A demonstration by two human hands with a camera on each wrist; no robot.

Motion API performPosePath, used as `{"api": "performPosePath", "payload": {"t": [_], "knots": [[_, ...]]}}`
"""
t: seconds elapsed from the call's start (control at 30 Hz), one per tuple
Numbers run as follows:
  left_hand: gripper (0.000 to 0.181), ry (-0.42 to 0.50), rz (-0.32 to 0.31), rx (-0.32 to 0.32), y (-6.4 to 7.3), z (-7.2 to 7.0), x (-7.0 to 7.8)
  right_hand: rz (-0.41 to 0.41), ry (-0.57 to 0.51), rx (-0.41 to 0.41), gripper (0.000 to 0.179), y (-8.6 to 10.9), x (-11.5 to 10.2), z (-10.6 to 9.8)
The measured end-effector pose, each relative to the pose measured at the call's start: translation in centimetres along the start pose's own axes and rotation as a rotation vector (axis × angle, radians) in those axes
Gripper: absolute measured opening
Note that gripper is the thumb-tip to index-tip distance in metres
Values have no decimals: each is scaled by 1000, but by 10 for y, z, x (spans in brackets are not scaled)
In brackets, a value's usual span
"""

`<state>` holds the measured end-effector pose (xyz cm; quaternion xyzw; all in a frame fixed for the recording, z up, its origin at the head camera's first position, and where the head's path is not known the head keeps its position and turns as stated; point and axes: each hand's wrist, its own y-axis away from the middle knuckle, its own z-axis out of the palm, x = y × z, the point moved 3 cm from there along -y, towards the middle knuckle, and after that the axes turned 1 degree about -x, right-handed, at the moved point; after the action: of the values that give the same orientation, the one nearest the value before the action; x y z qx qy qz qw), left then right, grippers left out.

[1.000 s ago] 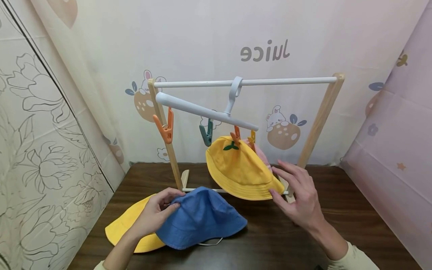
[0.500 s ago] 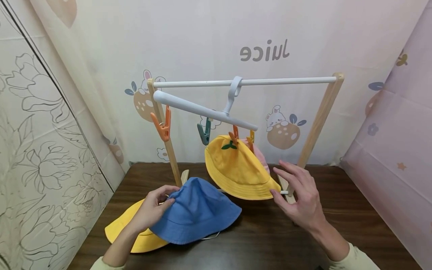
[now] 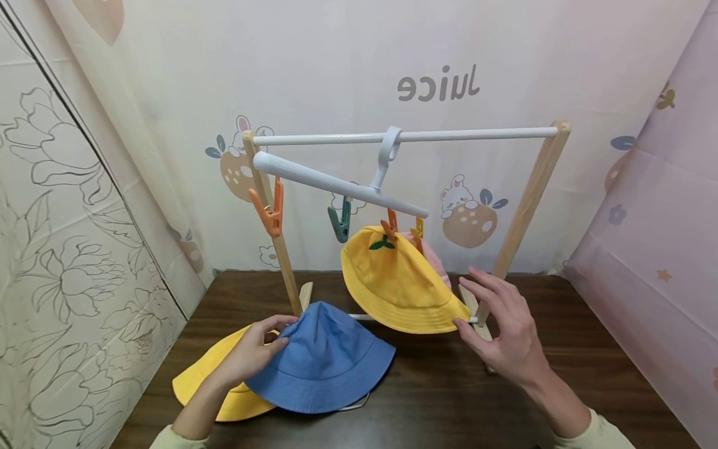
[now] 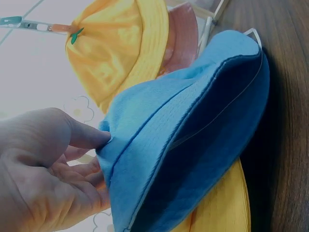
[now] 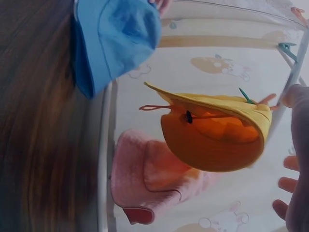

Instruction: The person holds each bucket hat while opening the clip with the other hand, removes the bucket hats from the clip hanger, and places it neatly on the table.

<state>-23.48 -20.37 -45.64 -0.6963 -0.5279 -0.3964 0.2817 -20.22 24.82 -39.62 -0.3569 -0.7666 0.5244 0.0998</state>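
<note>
My left hand [image 3: 252, 352] pinches a blue bucket hat [image 3: 328, 368] by its crown, thumb on the near side. In the left wrist view the brim tilts, showing the dark inside and a thin white cord. A yellow bucket hat [image 3: 404, 290] with a green sprout hangs from an orange clip [image 3: 389, 224]. My right hand [image 3: 507, 330] has its fingers spread, with the thumb tip right at that hat's brim. Behind it a pink hat [image 5: 130, 174], partly hidden, hangs at the yellow clip [image 3: 417, 229]. A green clip [image 3: 339, 219] and another orange clip [image 3: 271, 211] hold nothing.
The white hanger [image 3: 328, 181] tilts down to the right, hooked on the top bar [image 3: 477, 134] of a wooden-legged rack. Another yellow hat [image 3: 210, 374] lies on the dark wooden table [image 3: 437, 399], partly under the blue one. A printed curtain [image 3: 336, 62] stands behind.
The blue hat has shifted slightly left in my left hand, rising and then lowering, and its brim has spread more evenly. My right hand has drifted slightly right.
</note>
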Motion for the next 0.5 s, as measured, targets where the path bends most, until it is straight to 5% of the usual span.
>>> {"api": "performPosePath", "payload": {"t": [0.5], "knots": [[46,-28,-69,-41,-3,-2,-6,8,-110,-119,67,0,7,-6]]}}
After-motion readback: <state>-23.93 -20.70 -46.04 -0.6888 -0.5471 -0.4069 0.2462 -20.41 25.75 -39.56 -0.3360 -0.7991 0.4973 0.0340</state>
